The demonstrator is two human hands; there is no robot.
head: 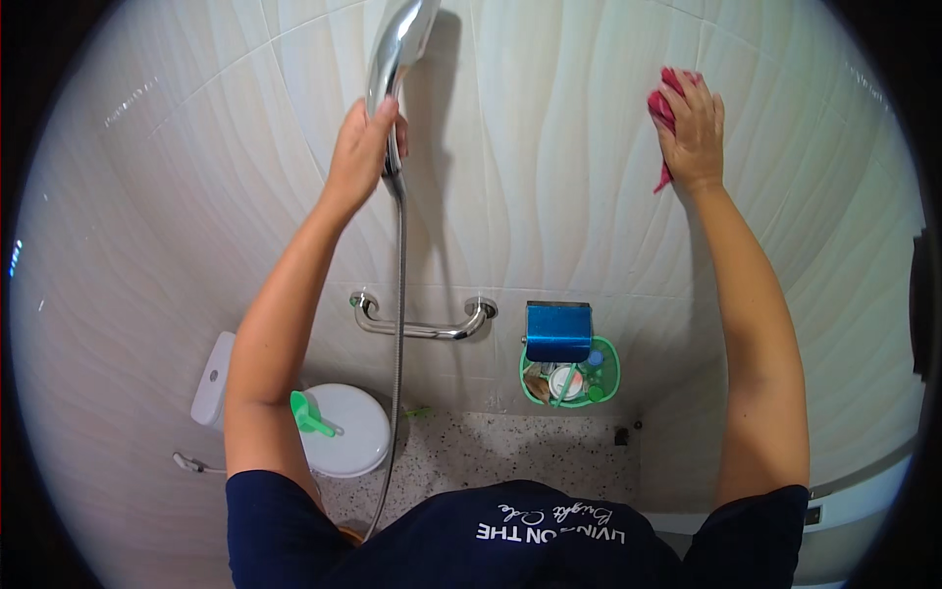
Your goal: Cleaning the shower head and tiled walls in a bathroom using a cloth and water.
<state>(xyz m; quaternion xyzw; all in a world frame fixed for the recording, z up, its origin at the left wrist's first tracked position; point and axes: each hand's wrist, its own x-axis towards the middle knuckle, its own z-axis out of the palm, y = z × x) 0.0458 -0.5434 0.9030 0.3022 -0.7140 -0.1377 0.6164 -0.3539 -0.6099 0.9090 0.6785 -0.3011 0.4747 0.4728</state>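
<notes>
My left hand (368,151) is wrapped around the handle of a chrome shower head (401,48), whose head end points up and away, near the wall. A metal shower hose (400,294) hangs from the handle down past my body. At the upper right, my right hand (692,140) presses a crumpled red cloth (664,107) on the wavy-patterned wall tiles (559,147); a corner of the cloth dangles below the palm. Whether water flows from the shower head cannot be seen.
A steel grab bar (434,331) is fixed low on the wall, beside a blue metallic paper holder (558,331). Below it stands a green basket (617,375) of bottles and waste. At lower left, a green scoop (313,416) lies on the white toilet lid (360,434), above a speckled floor (515,449).
</notes>
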